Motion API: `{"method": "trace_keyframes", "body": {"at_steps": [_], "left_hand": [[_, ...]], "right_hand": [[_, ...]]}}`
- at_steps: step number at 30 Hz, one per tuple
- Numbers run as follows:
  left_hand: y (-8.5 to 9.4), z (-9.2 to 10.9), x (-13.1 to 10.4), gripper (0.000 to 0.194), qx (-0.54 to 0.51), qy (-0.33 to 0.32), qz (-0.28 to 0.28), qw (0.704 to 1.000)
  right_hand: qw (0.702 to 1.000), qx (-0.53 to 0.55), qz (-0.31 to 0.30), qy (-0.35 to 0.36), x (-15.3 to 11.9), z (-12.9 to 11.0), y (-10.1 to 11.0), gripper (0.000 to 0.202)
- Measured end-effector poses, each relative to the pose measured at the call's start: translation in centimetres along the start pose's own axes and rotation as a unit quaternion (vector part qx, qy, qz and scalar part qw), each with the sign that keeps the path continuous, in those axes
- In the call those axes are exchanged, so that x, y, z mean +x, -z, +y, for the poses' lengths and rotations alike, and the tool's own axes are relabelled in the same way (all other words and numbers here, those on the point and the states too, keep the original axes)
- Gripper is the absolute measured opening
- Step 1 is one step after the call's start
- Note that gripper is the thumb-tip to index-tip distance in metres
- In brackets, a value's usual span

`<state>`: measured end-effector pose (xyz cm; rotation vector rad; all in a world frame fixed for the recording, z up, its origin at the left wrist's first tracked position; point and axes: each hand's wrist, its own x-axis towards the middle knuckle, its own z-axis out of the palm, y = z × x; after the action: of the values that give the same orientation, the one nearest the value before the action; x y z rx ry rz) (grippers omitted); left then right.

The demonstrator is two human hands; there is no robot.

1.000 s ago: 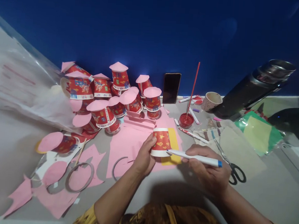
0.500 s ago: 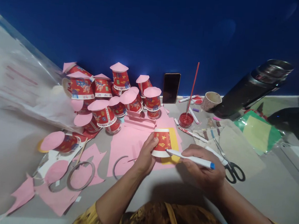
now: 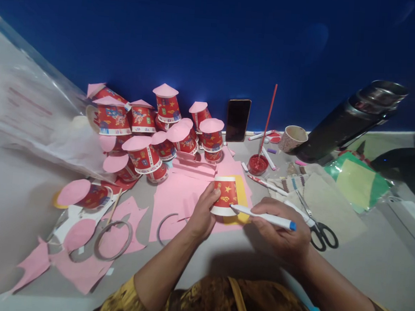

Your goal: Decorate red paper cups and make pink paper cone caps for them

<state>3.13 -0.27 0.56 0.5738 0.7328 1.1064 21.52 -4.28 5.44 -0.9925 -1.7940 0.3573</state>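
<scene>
A red paper cup with a gold star and white bands is gripped by my left hand, thumb across its side. My right hand pinches a white marker pen with a blue end. The pen's tip meets the cup's lower side, or lies very close to it. Beneath the cup lie yellow paper and a pink paper sheet. Black-handled scissors rest just right of my right hand.
Several red cups with pink cone tops crowd the back left. A phone leans on the blue wall. A small red pot holds a red stick. At right a black flask tilts. A tape ring lies on pink scraps.
Both hands keep their hold on the cup and the marker pen, with hardly any movement. The whole view has shifted slightly.
</scene>
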Motion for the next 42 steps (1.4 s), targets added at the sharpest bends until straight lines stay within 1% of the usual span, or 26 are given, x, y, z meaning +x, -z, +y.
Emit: {"method": "trace_keyframes", "body": {"at_steps": [3,7,10,21,24,30,35,38,42], "left_hand": [[-0.07,0.06,-0.03,0.038,0.001,-0.002,0.001,1.000],[-0.12,0.08,-0.04,0.038,0.002,-0.002,0.000,1.000],[-0.09,0.04,-0.05,0.036,0.003,-0.001,0.002,1.000],[0.41,-0.22,0.09,0.038,0.011,-0.006,0.002,1.000],[0.42,-0.28,0.07,0.038,0.012,-0.008,0.001,1.000],[0.22,-0.17,-0.03,0.040,0.016,-0.004,-0.004,1.000],[-0.01,0.00,-0.12,0.037,0.008,0.000,-0.003,1.000],[0.03,-0.04,-0.11,0.038,0.004,0.000,-0.002,1.000],[0.18,-0.15,-0.10,0.038,-0.002,-0.005,-0.007,1.000]], "right_hand": [[1.000,-0.007,-0.010,0.002,0.04,0.03,-0.01,0.010],[1.000,-0.006,-0.001,0.012,0.02,0.10,-0.12,0.009],[1.000,-0.006,-0.008,0.015,0.04,0.11,-0.12,0.009],[0.999,-0.002,-0.027,0.034,-0.02,-0.48,0.13,0.010],[0.999,-0.005,-0.019,0.036,-0.08,-0.56,0.11,0.012],[1.000,-0.003,-0.017,0.023,0.01,-0.21,0.00,0.008],[1.000,-0.008,-0.001,0.021,-0.05,0.05,-0.04,0.008],[0.999,0.007,0.014,0.027,-0.14,0.00,-0.07,0.009],[0.999,0.024,0.000,0.033,-0.16,-0.06,-0.19,0.008]]}}
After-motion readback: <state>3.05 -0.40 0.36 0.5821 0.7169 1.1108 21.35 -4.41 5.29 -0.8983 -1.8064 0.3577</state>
